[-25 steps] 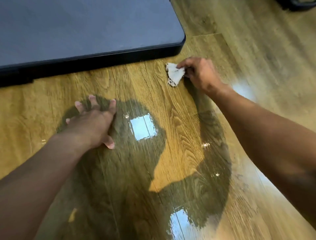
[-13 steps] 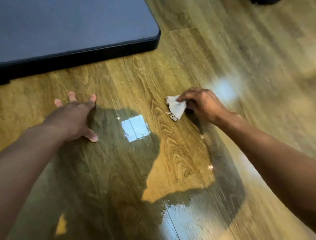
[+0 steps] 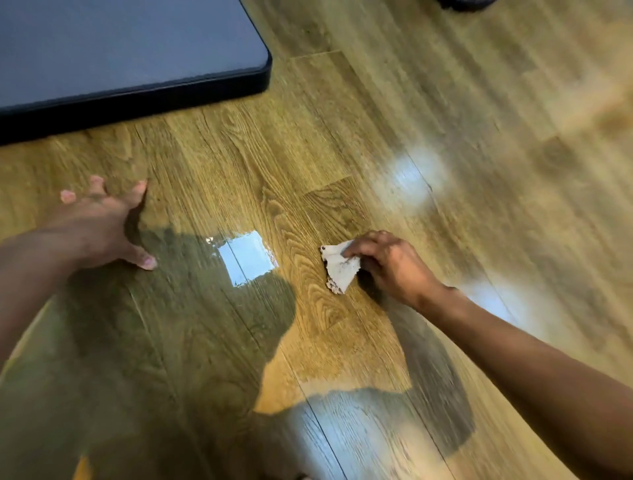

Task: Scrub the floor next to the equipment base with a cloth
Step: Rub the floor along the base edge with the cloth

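A small white cloth (image 3: 339,269), frayed and dirty at its lower edge, lies pressed on the glossy wooden floor (image 3: 342,144). My right hand (image 3: 390,263) pinches its right side, fingers closed on it. The dark equipment base (image 3: 130,51), a flat slab with a black rim and rounded corner, fills the upper left, well away from the cloth. My left hand (image 3: 99,224) rests flat on the floor in front of the base, fingers spread, holding nothing.
A dark object (image 3: 466,3) shows at the top edge, far right of the base. Bright light reflections and my own shadow fall across the planks. Bare floor stretches right and toward me.
My right hand has dragged the cloth away from the base's corner, toward me across the planks. The left hand stays planted on the floor. The view has shifted.
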The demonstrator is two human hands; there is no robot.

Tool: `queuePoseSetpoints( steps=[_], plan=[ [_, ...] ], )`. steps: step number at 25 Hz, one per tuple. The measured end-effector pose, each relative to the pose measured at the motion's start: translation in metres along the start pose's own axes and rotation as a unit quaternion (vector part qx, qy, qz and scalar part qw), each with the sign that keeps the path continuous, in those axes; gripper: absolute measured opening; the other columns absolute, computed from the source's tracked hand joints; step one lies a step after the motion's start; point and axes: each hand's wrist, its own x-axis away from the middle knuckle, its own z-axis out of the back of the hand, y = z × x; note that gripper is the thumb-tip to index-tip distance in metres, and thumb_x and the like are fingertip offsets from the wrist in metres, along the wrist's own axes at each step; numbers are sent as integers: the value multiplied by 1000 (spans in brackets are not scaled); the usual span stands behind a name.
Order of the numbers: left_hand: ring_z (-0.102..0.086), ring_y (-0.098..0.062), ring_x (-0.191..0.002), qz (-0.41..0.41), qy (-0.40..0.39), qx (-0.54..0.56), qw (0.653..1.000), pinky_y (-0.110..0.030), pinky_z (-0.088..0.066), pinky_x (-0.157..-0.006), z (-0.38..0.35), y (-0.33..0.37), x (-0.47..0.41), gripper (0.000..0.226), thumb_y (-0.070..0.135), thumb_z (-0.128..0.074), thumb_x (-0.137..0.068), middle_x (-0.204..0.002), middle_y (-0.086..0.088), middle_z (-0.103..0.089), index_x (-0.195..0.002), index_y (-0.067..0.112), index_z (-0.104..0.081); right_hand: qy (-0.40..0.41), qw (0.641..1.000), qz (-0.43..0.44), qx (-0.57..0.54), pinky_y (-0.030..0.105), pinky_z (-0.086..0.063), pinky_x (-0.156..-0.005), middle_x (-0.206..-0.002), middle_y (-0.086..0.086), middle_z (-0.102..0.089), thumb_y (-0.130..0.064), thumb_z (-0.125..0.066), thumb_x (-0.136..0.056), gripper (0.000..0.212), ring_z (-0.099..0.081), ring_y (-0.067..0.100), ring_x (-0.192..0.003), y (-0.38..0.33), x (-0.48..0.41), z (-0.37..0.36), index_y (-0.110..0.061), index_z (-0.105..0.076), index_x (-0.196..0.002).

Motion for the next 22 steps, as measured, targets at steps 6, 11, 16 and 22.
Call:
queuePoseSetpoints(
  steps=[6,11,16,22],
  plan=[
    [-4,-50,-140,-8,-6,-11,1000,-56,-22,-111,-1,-3,5,130,53,-86,-54,-159,-12,7,-150,41,0,-27,1000,5,-2,22,-46,-83,-104,-4,-64,-1,-58,-74,36,-60,12,-97,-6,86,-15,-23,-66,-102],
    [-2,-49,-141,-7,-7,-11,1000,-55,-20,-113,3,1,10,127,50,-85,-58,-159,-13,9,-151,38,1,-99,954,-106,-261,8,-44,-64,-90,-19,-67,4,-59,-82,34,-60,-7,-76,-12,61,7,-25,-70,-98],
    [5,-47,-141,-6,-26,2,1000,-58,-15,-113,6,6,16,124,45,-84,-64,-158,-12,14,-151,35,4,-30,895,-258,-362,31,-48,-61,-101,15,-67,-8,-54,-92,23,-60,20,-78,-4,37,24,-23,-65,-107],
    [7,-47,-141,1,-35,-1,999,-58,-13,-114,8,8,18,123,44,-82,-66,-158,-13,17,-151,35,6,-10,992,-125,13,32,-27,-112,-152,-1,-31,-45,-41,-97,53,-32,15,-137,-16,58,-11,-25,-33,-146]
  ],
)
